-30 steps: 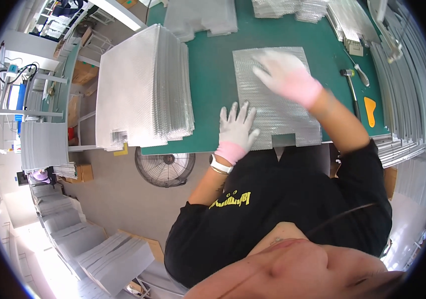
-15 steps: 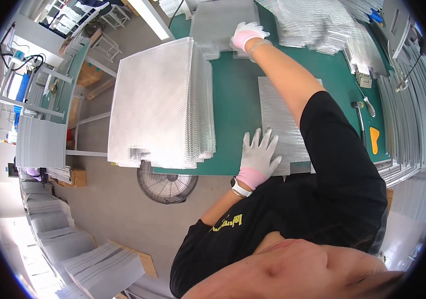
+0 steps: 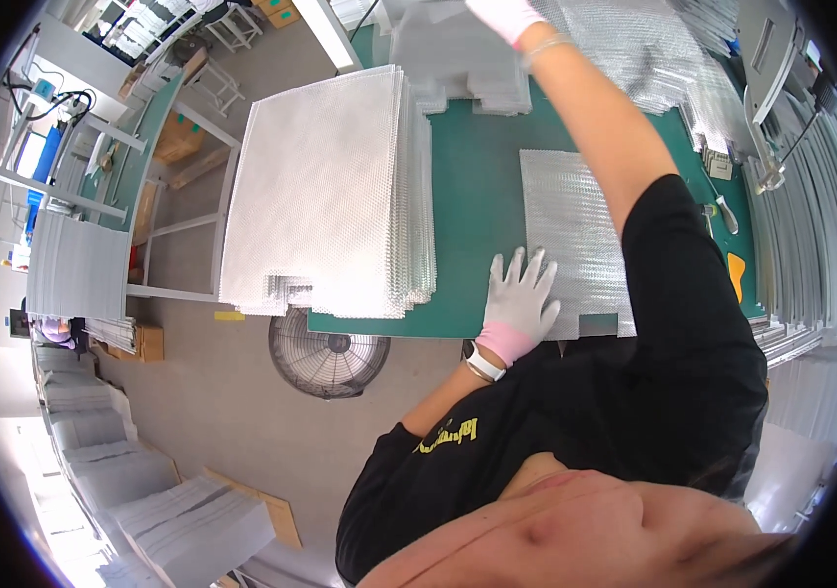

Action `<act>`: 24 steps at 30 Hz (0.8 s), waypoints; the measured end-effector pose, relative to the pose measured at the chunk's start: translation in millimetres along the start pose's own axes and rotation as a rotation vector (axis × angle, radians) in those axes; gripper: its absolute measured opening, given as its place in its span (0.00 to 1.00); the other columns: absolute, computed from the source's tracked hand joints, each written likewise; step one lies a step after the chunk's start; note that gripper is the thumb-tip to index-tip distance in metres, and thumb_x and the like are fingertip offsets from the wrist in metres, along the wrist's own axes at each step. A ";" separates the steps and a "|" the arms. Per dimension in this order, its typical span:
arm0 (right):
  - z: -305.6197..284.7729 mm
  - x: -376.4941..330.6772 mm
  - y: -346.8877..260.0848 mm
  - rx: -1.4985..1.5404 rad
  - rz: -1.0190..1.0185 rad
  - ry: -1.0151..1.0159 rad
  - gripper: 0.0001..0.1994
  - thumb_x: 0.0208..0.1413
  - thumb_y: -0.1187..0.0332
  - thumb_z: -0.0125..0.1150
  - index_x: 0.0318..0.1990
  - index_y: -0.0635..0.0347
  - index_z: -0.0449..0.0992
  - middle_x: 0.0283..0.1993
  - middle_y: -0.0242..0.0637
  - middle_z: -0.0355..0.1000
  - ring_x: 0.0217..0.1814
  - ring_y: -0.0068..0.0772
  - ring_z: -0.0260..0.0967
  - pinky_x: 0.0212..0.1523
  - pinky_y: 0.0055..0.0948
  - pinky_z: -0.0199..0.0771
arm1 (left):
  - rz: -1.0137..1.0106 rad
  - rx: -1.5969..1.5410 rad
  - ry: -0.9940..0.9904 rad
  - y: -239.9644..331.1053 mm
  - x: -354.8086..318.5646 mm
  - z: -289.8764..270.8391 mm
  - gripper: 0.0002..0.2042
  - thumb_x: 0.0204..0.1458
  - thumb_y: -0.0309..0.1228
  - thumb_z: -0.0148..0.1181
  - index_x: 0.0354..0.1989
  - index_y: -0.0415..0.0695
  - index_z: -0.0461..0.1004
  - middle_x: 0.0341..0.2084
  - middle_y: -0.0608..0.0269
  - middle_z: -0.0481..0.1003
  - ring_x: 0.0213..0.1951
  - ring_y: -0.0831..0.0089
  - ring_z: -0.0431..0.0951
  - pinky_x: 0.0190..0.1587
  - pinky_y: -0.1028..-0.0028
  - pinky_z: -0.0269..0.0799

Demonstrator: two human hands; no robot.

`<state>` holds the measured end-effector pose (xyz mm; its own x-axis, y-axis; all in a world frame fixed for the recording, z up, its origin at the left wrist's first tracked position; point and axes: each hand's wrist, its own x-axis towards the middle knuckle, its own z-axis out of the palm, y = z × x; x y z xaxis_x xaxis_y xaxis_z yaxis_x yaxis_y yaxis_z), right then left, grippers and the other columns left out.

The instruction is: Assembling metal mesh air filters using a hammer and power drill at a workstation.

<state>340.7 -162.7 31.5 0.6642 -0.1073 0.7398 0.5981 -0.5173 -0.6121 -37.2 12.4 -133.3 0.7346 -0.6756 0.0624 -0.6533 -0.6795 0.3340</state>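
Observation:
My left hand (image 3: 519, 306), in a white glove with a pink cuff, lies flat with fingers spread. It rests on the green tabletop (image 3: 477, 196) at the left edge of a silvery embossed metal mesh sheet (image 3: 570, 225) with a notched near edge. Stretched far forward, my right hand (image 3: 508, 18) wears the same kind of glove. It is at the upper rim of the picture, over the far stacks, and its fingers are cut off from view. Beneath and left of it lies a stack of grey notched sheets (image 3: 457, 59). My right forearm passes above the mesh sheet.
A tall stack of mesh sheets (image 3: 315, 196) stands at the table's left. More mesh sheets (image 3: 624, 59) lie at the far right. A screwdriver (image 3: 727, 214) and a yellow scraper (image 3: 736, 274) lie on the right side. A round fan (image 3: 330, 358) stands below the near edge.
My right hand has moved farther forward and slightly right, partly out of the picture. My left hand stays flat beside the mesh sheet. The whole view has shifted slightly.

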 end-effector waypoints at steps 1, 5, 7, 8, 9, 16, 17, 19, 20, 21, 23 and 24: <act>-15.4 2.3 -8.8 0.114 -0.108 -0.053 0.22 0.57 0.77 0.55 0.60 0.66 0.74 0.54 0.46 0.79 0.54 0.38 0.78 0.56 0.33 0.75 | 0.008 0.014 -0.013 -0.9 -0.2 0.0 0.32 0.58 0.48 0.54 0.69 0.46 0.62 0.71 0.51 0.58 0.73 0.48 0.53 0.73 0.43 0.41; -102.1 -46.3 -64.7 0.280 0.029 -0.158 0.20 0.59 0.79 0.53 0.59 0.66 0.76 0.53 0.39 0.79 0.52 0.26 0.75 0.55 0.26 0.73 | 0.038 -0.024 -0.046 -6.5 1.3 -1.2 0.33 0.55 0.45 0.57 0.68 0.45 0.62 0.71 0.49 0.57 0.73 0.45 0.51 0.73 0.42 0.39; -135.7 -94.2 -90.5 0.326 0.133 -0.207 0.19 0.59 0.79 0.53 0.58 0.65 0.77 0.51 0.37 0.80 0.50 0.23 0.74 0.54 0.25 0.73 | 0.045 -0.060 -0.024 -7.9 2.7 -1.8 0.32 0.52 0.45 0.61 0.65 0.44 0.65 0.71 0.48 0.57 0.73 0.44 0.51 0.74 0.42 0.38; -149.4 -120.3 -99.5 0.233 0.255 -0.195 0.19 0.60 0.78 0.53 0.58 0.64 0.77 0.49 0.35 0.79 0.49 0.22 0.74 0.53 0.24 0.73 | 0.048 -0.058 -0.027 -8.3 3.8 -2.0 0.31 0.51 0.44 0.62 0.63 0.44 0.67 0.70 0.48 0.58 0.73 0.43 0.51 0.74 0.42 0.38; -155.8 -134.2 -103.1 0.185 0.323 -0.189 0.19 0.60 0.78 0.54 0.58 0.64 0.77 0.48 0.35 0.79 0.48 0.22 0.73 0.53 0.23 0.72 | 0.050 -0.067 -0.051 -8.2 4.6 -1.8 0.30 0.50 0.44 0.63 0.61 0.43 0.69 0.70 0.48 0.58 0.73 0.43 0.51 0.74 0.42 0.38; -147.6 -151.0 -82.5 0.747 0.814 0.010 0.29 0.64 0.58 0.58 0.70 0.54 0.63 0.57 0.38 0.72 0.52 0.35 0.71 0.52 0.40 0.72 | 0.036 -0.103 0.050 -2.4 5.1 8.7 0.25 0.49 0.40 0.63 0.55 0.42 0.73 0.67 0.47 0.61 0.72 0.43 0.53 0.74 0.42 0.38; -144.8 -148.2 -79.1 1.108 0.970 -0.131 0.31 0.64 0.53 0.57 0.71 0.51 0.60 0.60 0.41 0.70 0.57 0.42 0.68 0.55 0.48 0.70 | 0.050 -0.125 0.078 -2.1 4.3 10.4 0.25 0.49 0.40 0.63 0.55 0.42 0.73 0.67 0.47 0.62 0.72 0.43 0.53 0.74 0.43 0.38; -136.4 -152.3 -75.0 1.385 0.950 -0.018 0.28 0.64 0.59 0.59 0.69 0.52 0.62 0.60 0.42 0.69 0.58 0.39 0.68 0.53 0.44 0.72 | 0.048 -0.121 0.096 -1.9 3.1 12.5 0.25 0.49 0.40 0.62 0.55 0.41 0.73 0.67 0.46 0.62 0.71 0.44 0.54 0.74 0.44 0.38; -134.1 -155.3 -74.4 1.390 0.944 -0.022 0.28 0.64 0.59 0.59 0.69 0.52 0.62 0.60 0.42 0.69 0.58 0.39 0.68 0.53 0.44 0.72 | 0.048 -0.132 0.105 -1.8 2.6 12.9 0.25 0.50 0.40 0.62 0.55 0.40 0.73 0.66 0.45 0.62 0.71 0.45 0.55 0.74 0.44 0.39; -132.9 -160.8 -75.0 1.289 0.728 -0.047 0.25 0.64 0.63 0.59 0.68 0.53 0.65 0.57 0.41 0.72 0.54 0.35 0.70 0.49 0.39 0.73 | 0.046 -0.127 0.108 -1.7 2.4 13.0 0.25 0.50 0.40 0.62 0.55 0.40 0.73 0.66 0.45 0.62 0.71 0.45 0.55 0.74 0.44 0.39; -130.3 -166.3 -78.2 1.183 0.502 -0.074 0.23 0.64 0.67 0.59 0.66 0.55 0.67 0.55 0.40 0.74 0.50 0.31 0.72 0.46 0.33 0.75 | 0.053 -0.115 0.119 -1.3 2.6 12.3 0.24 0.50 0.40 0.62 0.54 0.40 0.74 0.66 0.45 0.63 0.71 0.45 0.55 0.74 0.45 0.39; -126.8 -169.7 -81.3 1.210 0.558 -0.037 0.25 0.60 0.70 0.60 0.66 0.50 0.68 0.58 0.40 0.71 0.51 0.34 0.71 0.47 0.33 0.74 | 0.050 -0.105 0.121 -0.9 2.6 11.8 0.24 0.50 0.40 0.62 0.54 0.40 0.74 0.66 0.45 0.63 0.71 0.45 0.55 0.74 0.45 0.39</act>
<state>122.4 -210.1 -8.8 0.9490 -0.0241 0.3143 0.2499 0.6651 -0.7037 -36.9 7.8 -144.5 0.7225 -0.6641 0.1923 -0.6715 -0.6081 0.4234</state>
